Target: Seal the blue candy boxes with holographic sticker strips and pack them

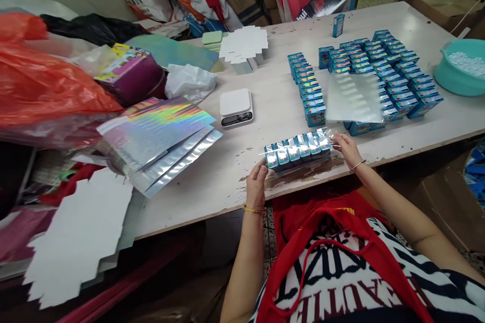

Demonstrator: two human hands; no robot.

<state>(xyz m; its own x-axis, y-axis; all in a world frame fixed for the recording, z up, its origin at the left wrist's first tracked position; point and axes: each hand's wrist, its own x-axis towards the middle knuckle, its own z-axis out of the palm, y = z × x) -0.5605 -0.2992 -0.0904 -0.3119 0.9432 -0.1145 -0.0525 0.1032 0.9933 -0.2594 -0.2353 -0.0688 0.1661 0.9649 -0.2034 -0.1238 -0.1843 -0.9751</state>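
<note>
A row of several small blue boxes (298, 149) lies near the table's front edge, with clear plastic film over it. At the row's left end, my left hand (257, 181) has its fingers closed against the end box and film. My right hand (344, 147) pinches the clear film at the right end of the row. Just beyond my right hand, a stack of translucent plastic sheets (354, 98) rests partly on many blue boxes (401, 86) standing in rows. Another line of blue boxes (311, 96) stands behind the wrapped row.
A white scale (237, 107) sits left of centre. Holographic sheets (162, 136), white card cutouts (244, 43) and orange plastic bags (49, 75) lie to the left. A turquoise bowl (450, 81) of white pieces stands at the right edge. One blue box (338, 25) stands alone at the back.
</note>
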